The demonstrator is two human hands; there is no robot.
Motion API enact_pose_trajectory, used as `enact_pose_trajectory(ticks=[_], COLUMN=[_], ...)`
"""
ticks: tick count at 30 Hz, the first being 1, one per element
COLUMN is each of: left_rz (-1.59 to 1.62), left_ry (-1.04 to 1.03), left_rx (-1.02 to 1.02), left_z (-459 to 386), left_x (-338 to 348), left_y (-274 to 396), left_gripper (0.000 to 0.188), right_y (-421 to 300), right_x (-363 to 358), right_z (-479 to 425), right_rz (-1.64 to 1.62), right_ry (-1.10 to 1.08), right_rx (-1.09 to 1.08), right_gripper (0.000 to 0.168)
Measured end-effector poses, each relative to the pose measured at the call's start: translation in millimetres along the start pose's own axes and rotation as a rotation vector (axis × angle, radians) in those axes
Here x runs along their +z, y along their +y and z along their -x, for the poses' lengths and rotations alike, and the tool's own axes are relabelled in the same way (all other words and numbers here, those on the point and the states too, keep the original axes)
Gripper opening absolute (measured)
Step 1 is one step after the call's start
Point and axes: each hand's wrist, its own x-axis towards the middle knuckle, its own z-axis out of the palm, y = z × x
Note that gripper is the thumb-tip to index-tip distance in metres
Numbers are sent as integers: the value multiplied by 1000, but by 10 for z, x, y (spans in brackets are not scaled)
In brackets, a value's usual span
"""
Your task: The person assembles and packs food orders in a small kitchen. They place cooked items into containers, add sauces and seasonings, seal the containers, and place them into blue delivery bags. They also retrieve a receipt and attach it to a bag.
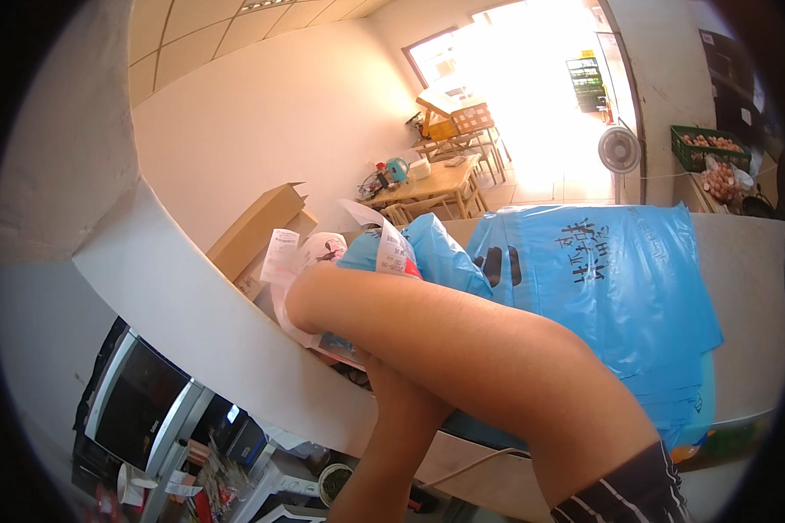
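Note:
My right forearm reaches left across the counter, and my right hand [299, 312] is mostly out of sight at its far end, beside a whitish plastic bag [325, 248]. Under that forearm comes my left arm; the left hand [374, 366] is largely covered, so its fingers do not show. A printed paper slip [280, 255] rests against the whitish bag. Another printed slip [394, 247] stands up before a crumpled blue plastic bag [441, 252]. Whether either hand holds anything is hidden. To the right lies a stack of flat blue plastic bags [628, 307] bearing dark writing.
A cardboard box [258, 229] stands by the wall behind the bags. The curved white counter edge [235, 346] runs below my arms. Lower left are a monitor [140, 395] and clutter. Beyond stand a wooden table [441, 183], a fan [619, 149] and a green crate [710, 147].

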Motion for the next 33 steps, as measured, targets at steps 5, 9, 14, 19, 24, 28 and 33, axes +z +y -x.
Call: enact_pose_trajectory(ticks=[5, 9, 14, 19, 24, 28, 33], left_rz=[-34, -194, -51, -101, -292, -235, 142], left_ry=[-8, 17, 47, 27, 42, 160, 259], left_rx=[80, 120, 66, 66, 149, 66, 85], left_z=[4, 4, -1, 9, -162, -107, -486], left_x=[7, 19, 95, -14, -8, 306, -207], left_y=[-87, -53, -54, 25, 126, -36, 207], left_gripper=[65, 63, 65, 66, 55, 54, 37], right_y=[-16, -20, 17, -180, 129, 270, 120], right_x=[54, 39, -35, -27, 5, -95, -690], right_z=[-26, -28, 42, -48, -175, -430, -347], right_rz=[-16, 14, 42, 117, -35, -228, -456], right_ry=[27, 4, -14, -76, 214, 478, 707], right_rx=[34, 58, 65, 115, -95, 111, 228], right_gripper=[47, 52, 57, 43, 22, 16, 9])
